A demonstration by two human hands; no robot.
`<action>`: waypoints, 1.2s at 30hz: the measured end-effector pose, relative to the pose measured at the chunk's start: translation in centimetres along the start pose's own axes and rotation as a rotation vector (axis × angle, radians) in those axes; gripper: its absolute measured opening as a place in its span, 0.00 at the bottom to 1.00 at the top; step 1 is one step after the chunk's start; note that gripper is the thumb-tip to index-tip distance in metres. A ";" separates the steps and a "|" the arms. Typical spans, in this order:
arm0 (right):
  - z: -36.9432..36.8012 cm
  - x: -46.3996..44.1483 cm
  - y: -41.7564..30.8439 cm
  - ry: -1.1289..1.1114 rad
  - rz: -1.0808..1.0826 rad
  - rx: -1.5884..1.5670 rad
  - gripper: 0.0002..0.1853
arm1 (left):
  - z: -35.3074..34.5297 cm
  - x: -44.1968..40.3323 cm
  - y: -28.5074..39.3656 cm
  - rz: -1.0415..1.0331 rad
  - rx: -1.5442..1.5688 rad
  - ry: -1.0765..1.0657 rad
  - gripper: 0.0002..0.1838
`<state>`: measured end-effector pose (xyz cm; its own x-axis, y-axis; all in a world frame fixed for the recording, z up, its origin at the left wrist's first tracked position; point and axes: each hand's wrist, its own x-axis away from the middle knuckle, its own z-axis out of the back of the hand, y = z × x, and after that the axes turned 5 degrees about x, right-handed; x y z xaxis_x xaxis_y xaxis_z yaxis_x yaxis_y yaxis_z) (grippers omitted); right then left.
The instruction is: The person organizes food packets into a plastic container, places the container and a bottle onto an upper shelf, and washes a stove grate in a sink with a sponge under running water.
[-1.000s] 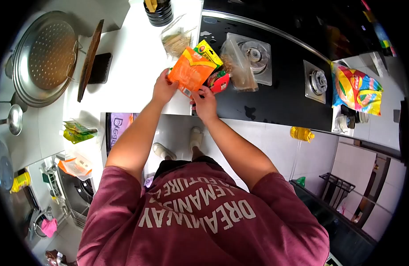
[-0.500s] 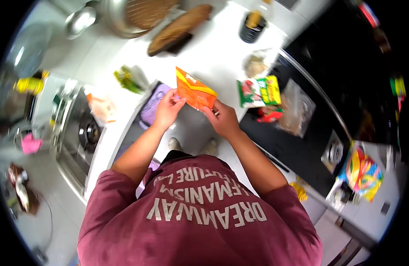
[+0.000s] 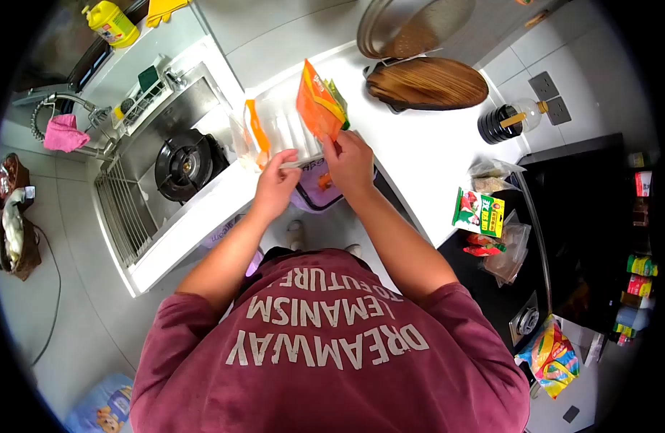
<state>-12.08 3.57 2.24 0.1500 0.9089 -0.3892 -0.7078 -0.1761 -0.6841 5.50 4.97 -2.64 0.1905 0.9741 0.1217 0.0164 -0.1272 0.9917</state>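
Observation:
My right hand (image 3: pixel 349 160) pinches the lower end of an orange packet (image 3: pixel 319 108) with a yellow stripe, held upright over the white counter. My left hand (image 3: pixel 276 186) is off the packet, thumb and forefinger apart, close to the near edge of a clear plastic package (image 3: pixel 280 115) with an orange band. Whether the fingertips touch that package I cannot tell. Below the hands, a bin with a purple liner (image 3: pixel 314 196) stands at the counter front, a small orange scrap (image 3: pixel 324 181) in it. A green packet (image 3: pixel 337 101) is partly hidden behind the orange one.
On the left is a metal sink (image 3: pixel 148 198) with a black round pan-like piece (image 3: pixel 188 166). A wooden board (image 3: pixel 428 83) lies at the back. To the right are a green-and-yellow packet (image 3: pixel 479 211), plastic bags (image 3: pixel 511 252) and a black hob (image 3: pixel 491 289).
Both hands were on the orange packet; my left hand has let go and the right holds it over the counter. An orange scrap now shows in the bin. The view has turned left.

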 end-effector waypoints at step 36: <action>19.5 17.8 11.9 0.386 -0.697 0.244 0.11 | -22.2 1.5 2.0 -0.254 -0.295 -0.720 0.15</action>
<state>-31.30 25.02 -0.77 0.8041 0.5777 -0.1405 -0.4880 0.5064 -0.7109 -16.01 10.34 0.39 0.8012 0.5950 -0.0641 -0.0958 0.2332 0.9677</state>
